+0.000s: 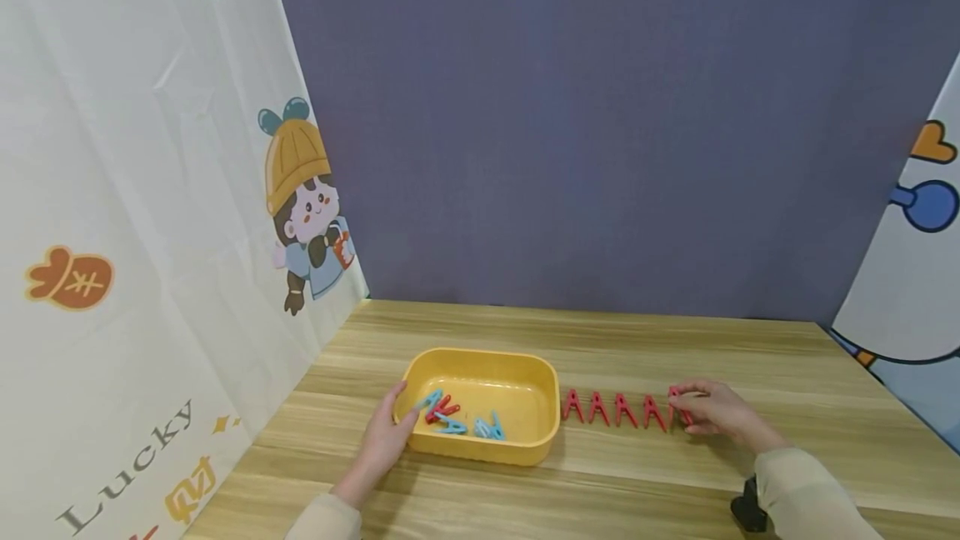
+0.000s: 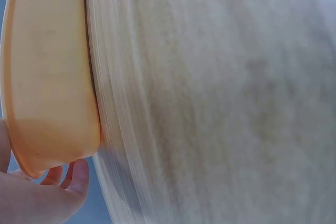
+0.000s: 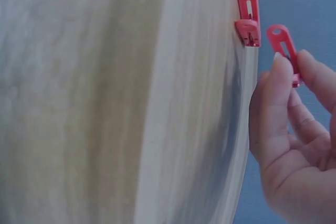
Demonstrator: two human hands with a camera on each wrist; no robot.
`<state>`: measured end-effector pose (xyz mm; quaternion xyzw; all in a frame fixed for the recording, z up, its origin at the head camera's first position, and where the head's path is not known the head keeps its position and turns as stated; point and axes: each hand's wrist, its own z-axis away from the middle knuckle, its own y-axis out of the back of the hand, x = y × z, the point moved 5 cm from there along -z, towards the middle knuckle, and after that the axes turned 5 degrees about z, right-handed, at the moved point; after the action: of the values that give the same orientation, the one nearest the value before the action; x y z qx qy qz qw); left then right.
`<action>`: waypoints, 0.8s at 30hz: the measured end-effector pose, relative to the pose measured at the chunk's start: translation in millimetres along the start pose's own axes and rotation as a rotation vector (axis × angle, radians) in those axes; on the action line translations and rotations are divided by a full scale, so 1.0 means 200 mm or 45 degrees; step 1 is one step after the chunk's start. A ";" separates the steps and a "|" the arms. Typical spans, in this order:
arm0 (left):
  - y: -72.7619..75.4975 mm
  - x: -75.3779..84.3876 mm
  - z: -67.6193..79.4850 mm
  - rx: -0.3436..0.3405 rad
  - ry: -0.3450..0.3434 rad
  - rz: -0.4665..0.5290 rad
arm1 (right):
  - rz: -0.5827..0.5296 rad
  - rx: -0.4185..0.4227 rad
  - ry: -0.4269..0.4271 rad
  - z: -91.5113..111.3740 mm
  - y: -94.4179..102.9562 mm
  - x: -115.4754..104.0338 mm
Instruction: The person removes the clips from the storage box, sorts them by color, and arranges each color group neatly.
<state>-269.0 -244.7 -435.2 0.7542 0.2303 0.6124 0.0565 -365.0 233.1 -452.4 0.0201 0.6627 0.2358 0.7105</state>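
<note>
A yellow plastic basin (image 1: pixel 491 449) stands left of centre on the table, holding blue clothespins (image 1: pixel 453 426) and red clothespins (image 1: pixel 442 408). At its left end the left hand (image 1: pixel 382 440) grips the rim, thumb above and fingers curled against the outer wall in the left wrist view. Right of the basin, several red clothespins (image 1: pixel 625 411) lie in a row, legs spread toward the person. At the row's right end, the right hand (image 1: pixel 717 415) pinches another red clothespin (image 3: pixel 281 37) between thumb and fingertips, its far end showing beyond them.
The wood-grain table (image 1: pixel 615 490) ends at a dark blue cloth backdrop (image 1: pixel 600 123). A white printed sheet (image 1: pixel 165 190) hangs along the left side, and another printed panel (image 1: pixel 900 290) along the right. A small black object (image 1: pixel 747 508) sits by the right sleeve.
</note>
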 end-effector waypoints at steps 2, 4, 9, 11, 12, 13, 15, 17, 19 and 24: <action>0.00 0.00 0.00 0.000 -0.001 -0.007 | 0.032 0.012 -0.002 0.00 0.00 0.00; 0.00 -0.01 0.00 0.002 -0.004 -0.013 | 0.058 0.029 -0.012 0.00 0.00 0.01; 0.00 -0.01 0.00 0.006 -0.018 -0.017 | 0.160 0.083 -0.039 0.01 0.01 0.01; 0.00 -0.01 0.00 0.005 -0.018 -0.010 | 0.213 0.112 -0.054 0.01 0.01 0.02; 0.00 -0.01 0.00 0.002 -0.018 -0.008 | 0.234 0.130 -0.065 0.01 0.01 0.02; 0.00 -0.01 0.00 0.001 -0.017 -0.007 | 0.252 0.147 -0.075 0.01 0.02 0.02; 0.00 -0.01 0.00 0.003 -0.013 -0.005 | 0.281 0.169 -0.086 0.01 0.02 0.03; 0.00 0.00 0.00 0.003 -0.012 -0.004 | 0.297 0.184 -0.090 0.00 0.02 0.04; 0.00 0.00 0.00 0.004 -0.010 -0.004 | 0.312 0.191 -0.087 0.00 0.02 0.04; 0.00 -0.01 0.00 -0.003 -0.001 -0.006 | 0.328 0.194 -0.087 -0.01 0.02 0.04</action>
<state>-270.1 -244.9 -436.4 0.7538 0.2314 0.6122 0.0589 -367.8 238.6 -458.5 0.1667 0.6461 0.2734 0.6928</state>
